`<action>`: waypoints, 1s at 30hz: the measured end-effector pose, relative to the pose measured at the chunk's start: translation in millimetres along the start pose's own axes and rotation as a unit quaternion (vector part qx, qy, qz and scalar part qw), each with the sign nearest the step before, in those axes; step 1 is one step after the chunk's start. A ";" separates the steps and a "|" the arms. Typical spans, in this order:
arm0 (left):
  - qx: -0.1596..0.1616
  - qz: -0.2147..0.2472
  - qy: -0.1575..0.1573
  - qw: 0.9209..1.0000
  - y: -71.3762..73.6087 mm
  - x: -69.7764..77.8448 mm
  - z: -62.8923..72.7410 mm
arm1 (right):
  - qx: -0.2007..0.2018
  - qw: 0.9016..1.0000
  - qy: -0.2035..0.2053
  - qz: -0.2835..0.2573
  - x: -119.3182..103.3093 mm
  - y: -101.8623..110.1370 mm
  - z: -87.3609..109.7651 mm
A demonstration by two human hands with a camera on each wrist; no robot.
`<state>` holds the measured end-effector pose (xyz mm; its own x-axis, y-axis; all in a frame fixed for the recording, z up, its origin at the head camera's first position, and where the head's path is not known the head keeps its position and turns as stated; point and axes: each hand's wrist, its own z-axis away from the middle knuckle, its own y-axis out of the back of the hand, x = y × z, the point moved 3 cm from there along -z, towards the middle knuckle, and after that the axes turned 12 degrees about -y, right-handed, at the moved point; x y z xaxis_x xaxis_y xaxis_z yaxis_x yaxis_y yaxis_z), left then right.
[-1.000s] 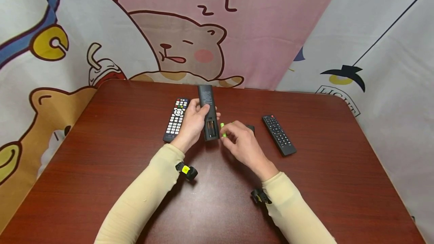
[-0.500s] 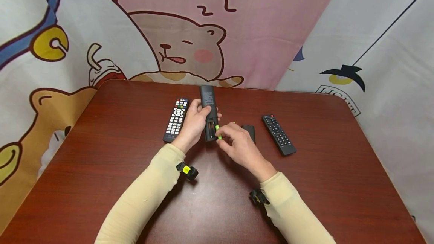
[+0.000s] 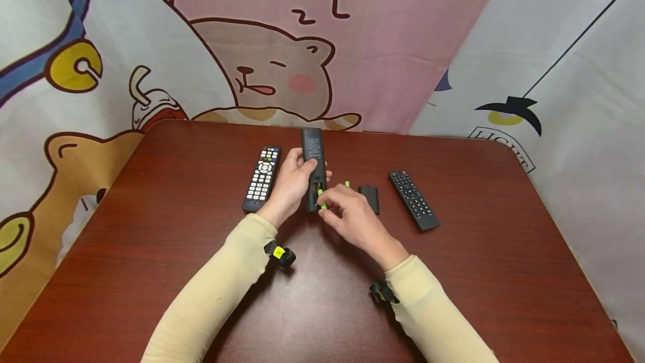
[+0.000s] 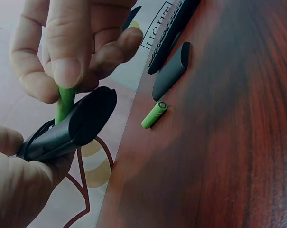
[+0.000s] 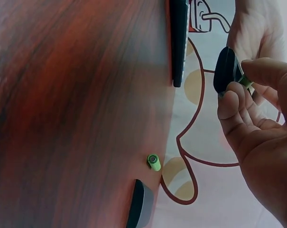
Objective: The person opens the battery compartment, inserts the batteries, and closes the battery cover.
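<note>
My left hand [image 3: 291,184] grips a black remote control [image 3: 313,153] with its back turned up and the thumb across it. At the near end the battery compartment [image 3: 317,186] is uncovered. Between thumb and fingers my right hand [image 3: 355,214] pinches a green battery [image 4: 63,105], which stands tilted at the compartment's opening. How far it sits inside is hidden by the fingers. A second green battery [image 4: 154,114] lies on the table just beyond the right hand. Beside it is the black battery cover [image 3: 369,199].
A remote with white buttons [image 3: 261,178] lies left of the left hand. Another black remote [image 3: 414,201] lies to the right, past the cover. The brown table [image 3: 322,307] ends at a printed curtain [image 3: 403,43] behind.
The right hand has moved left with the battery, from beside the remote to over its compartment. The left hand has shifted the remote slightly right. The cover on the table has come into view.
</note>
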<state>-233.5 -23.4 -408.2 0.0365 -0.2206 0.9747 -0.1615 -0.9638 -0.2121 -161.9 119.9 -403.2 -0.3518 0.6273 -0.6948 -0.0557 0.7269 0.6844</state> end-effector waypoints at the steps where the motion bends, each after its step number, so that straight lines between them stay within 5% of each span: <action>1: -0.002 -0.002 0.001 1.000 -0.2 0.1 0.3 | 0.000 1.000 -0.002 0.001 0.1 0.0 -0.1; 21: -0.018 -0.008 0.009 1.000 -4.2 2.1 3.7 | 0.010 1.000 -0.014 0.003 5.0 -0.3 -0.1; 30: -0.010 0.006 0.011 1.000 -3.5 1.9 2.1 | 0.010 0.994 -0.108 -0.024 9.1 1.9 1.2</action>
<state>-230.8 -20.8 -405.7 0.0118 -0.2293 0.9733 -0.1813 -0.9577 -0.2235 -164.0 127.3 -408.5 -0.1412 0.6357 -0.7589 -0.0479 0.7613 0.6467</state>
